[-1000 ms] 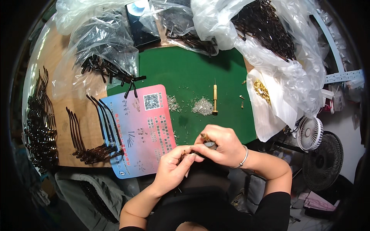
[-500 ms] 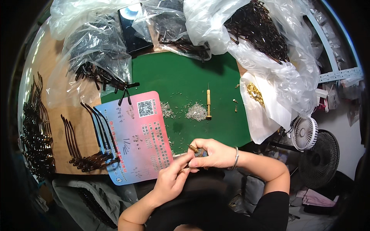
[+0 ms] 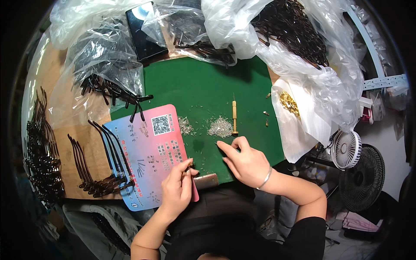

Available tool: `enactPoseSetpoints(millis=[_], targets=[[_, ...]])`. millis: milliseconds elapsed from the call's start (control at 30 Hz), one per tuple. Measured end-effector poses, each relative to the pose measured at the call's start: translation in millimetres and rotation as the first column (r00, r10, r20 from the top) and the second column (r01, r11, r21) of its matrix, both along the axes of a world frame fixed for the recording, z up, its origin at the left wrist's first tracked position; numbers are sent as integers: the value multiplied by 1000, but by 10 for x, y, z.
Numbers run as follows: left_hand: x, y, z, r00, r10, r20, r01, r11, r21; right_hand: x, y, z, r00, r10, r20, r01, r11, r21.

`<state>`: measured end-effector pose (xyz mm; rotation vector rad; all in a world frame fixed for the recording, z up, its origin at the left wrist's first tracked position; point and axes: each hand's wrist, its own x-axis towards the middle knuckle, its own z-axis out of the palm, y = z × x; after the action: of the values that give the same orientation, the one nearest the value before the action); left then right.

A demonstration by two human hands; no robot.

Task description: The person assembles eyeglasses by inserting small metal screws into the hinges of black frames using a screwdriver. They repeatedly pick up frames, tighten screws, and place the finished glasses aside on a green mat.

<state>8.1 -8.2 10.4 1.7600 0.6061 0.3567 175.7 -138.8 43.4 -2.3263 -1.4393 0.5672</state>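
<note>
My right hand [image 3: 247,165] reaches over the green mat [image 3: 203,82], index finger and thumb apart. Its fingertips are just short of a pile of tiny silvery screws [image 3: 220,127]; its palm is hidden. By the pink edge of a blue-and-pink printed card [image 3: 151,173], my left hand [image 3: 177,186] is closed in a pinch. A small dark piece shows at its fingertips, too small to name. Beyond my right hand lies a brass screwdriver [image 3: 235,119]. A second, smaller heap of screws [image 3: 185,126] is beside the card.
Dark eyeglass temples lie in a row [image 3: 102,184] and a big bundle [image 3: 41,160] at left. Plastic bags [image 3: 108,47] and a phone [image 3: 145,34] line the back. Gold parts [image 3: 289,104] sit on white wrapping at right. A metal strip [image 3: 206,180] edges the table; fans [image 3: 346,149] stand right.
My hands have parted. The right hand has moved forward toward the screws, and the brass-tipped tool it held is out of sight. My left hand has shifted slightly left and forward, still pinching.
</note>
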Motion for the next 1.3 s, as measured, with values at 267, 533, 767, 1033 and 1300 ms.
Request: enactPoseSetpoints(millis=[267, 533, 767, 1033, 1300], targets=[[55, -1, -59, 999, 15, 41, -16, 1000, 25, -22, 69, -133, 983, -33, 180, 25, 999, 46], [14, 40, -25, 1000, -4, 5, 5, 971, -238, -19, 87, -155, 974, -25, 225, 18, 999, 33], [-49, 19, 55, 997, 31, -74, -63, 871, -487, -16, 120, -132, 970, 24, 242, -19, 1000, -23], [-26, -50, -11, 995, 71, -75, -84, 979, -185, -195, 156, 86, 816, 112, -566, -114, 993, 32], [47, -137, -52, 992, 114, -47, -106, 982, 159, -212, 277, 121, 812, 73, -579, -163, 981, -106]])
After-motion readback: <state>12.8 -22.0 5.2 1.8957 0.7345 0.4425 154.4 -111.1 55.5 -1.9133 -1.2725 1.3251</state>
